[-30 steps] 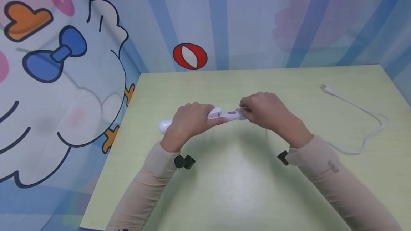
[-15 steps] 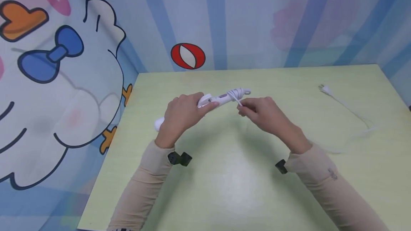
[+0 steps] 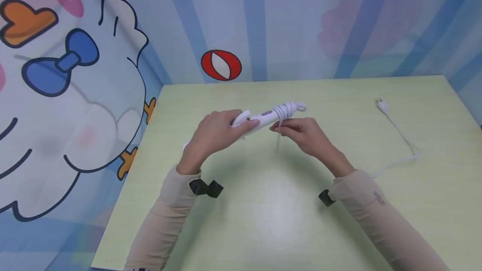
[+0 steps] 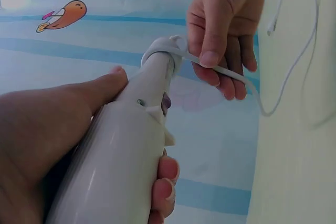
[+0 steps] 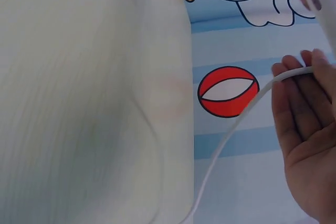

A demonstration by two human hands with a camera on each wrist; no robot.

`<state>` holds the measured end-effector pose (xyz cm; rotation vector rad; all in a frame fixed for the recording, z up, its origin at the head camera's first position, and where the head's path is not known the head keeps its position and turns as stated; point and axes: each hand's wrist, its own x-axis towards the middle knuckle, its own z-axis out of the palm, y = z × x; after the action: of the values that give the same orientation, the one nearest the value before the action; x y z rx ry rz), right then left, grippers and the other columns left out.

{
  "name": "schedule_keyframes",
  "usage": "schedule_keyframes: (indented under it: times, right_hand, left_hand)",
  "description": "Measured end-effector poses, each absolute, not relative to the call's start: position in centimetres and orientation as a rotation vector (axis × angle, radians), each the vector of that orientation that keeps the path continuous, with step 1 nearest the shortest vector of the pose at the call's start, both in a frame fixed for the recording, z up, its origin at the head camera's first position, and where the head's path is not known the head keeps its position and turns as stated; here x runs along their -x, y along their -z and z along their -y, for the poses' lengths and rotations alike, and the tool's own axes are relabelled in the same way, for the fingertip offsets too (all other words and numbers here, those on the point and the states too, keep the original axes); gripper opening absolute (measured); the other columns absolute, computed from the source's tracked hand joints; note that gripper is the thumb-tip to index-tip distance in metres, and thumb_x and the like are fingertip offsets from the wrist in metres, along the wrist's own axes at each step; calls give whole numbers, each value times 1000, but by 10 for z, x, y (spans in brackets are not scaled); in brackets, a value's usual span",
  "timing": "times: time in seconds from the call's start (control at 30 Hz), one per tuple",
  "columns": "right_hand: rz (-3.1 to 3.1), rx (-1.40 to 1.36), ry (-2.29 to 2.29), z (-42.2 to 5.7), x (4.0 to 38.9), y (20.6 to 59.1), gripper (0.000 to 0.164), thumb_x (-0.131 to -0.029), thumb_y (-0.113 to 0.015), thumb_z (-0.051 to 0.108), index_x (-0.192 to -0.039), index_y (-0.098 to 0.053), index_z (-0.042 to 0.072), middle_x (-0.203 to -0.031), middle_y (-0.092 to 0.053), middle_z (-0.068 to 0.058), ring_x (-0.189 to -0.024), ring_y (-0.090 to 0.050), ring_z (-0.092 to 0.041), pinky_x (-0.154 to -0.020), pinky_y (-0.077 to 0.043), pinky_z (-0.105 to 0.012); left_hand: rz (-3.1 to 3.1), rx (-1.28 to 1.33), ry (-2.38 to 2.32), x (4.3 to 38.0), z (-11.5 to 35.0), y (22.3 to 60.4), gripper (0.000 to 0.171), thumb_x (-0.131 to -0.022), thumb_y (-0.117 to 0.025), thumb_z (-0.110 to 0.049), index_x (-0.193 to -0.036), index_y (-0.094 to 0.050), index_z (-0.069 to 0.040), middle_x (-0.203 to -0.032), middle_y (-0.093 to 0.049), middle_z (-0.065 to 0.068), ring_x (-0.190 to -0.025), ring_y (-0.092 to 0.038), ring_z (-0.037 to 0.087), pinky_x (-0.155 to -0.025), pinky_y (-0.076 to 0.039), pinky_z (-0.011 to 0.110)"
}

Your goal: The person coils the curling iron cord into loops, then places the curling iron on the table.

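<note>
My left hand [image 3: 214,137] grips a white curling iron [image 3: 266,118] with a raised lever and a purple button, tilted above the table. Part of its barrel is hidden behind that hand. White power cord [image 3: 285,111] is wound in several coils around the handle end, where a small loop sticks out. Just below the coils my right hand [image 3: 306,134] pinches the free cord between thumb and fingers. In the left wrist view the cord [image 4: 237,76] runs out past the right thumb; the right wrist view shows it hanging from the right hand [image 5: 310,124] in a long curve.
The pale green table [image 3: 278,221] spreads beneath both hands. Toward its back right lies the cord's two-pin plug [image 3: 382,105], its tail of cord bending back toward the right sleeve [image 3: 361,187]. A printed cartoon wall [image 3: 293,24] stands behind the table and on the left.
The right hand has moved from over the handle's end to below it, adding wraps of cord. The iron's handle end has risen. The loose cord on the table has been drawn leftward.
</note>
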<state>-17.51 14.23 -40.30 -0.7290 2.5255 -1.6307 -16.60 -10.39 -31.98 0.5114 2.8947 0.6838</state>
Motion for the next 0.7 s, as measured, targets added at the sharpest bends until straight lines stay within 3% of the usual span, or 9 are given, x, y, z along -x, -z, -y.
schedule_keyframes:
  times: [0.17, 0.37, 0.6, 0.7]
  right_hand:
    - [-2659, 816, 1573, -145, 177, 402, 18, -87, -63, 18, -103, -70, 14, -101, -68, 3, -95, -60, -8, -78, -47, -27]
    - [-2701, 924, 1581, -147, 181, 398, 15, -81, -70, 15, -96, -69, 12, -96, -68, -1, -88, -62, -11, -71, -49, -29]
    - [-2709, 1221, 1426, -155, 183, 390, 28, -78, -68, -4, -104, -69, 7, -102, -69, -5, -92, -66, -18, -76, -51, -36]
    - [-2678, 1281, 1370, -158, 187, 385, 28, -79, -70, 2, -106, -69, 8, -103, -69, -4, -94, -65, -17, -78, -51, -38]
  left_hand:
    - [-2791, -562, -783, 163, 107, 317, 43, -82, -50, -64, -90, -58, -23, -72, -58, -2, -60, -55, 14, -54, -45, 31]
    - [-2666, -644, -869, 161, 111, 313, 38, -83, -53, -61, -93, -59, -25, -76, -59, -2, -61, -58, 15, -53, -48, 32]
    - [-2618, -808, -777, 156, 113, 307, 35, -82, -55, -60, -85, -57, -26, -68, -57, -5, -58, -54, 12, -53, -44, 30]
    - [-2621, -855, -708, 153, 111, 305, 36, -81, -56, -60, -85, -57, -25, -67, -57, -6, -58, -53, 12, -53, -43, 29]
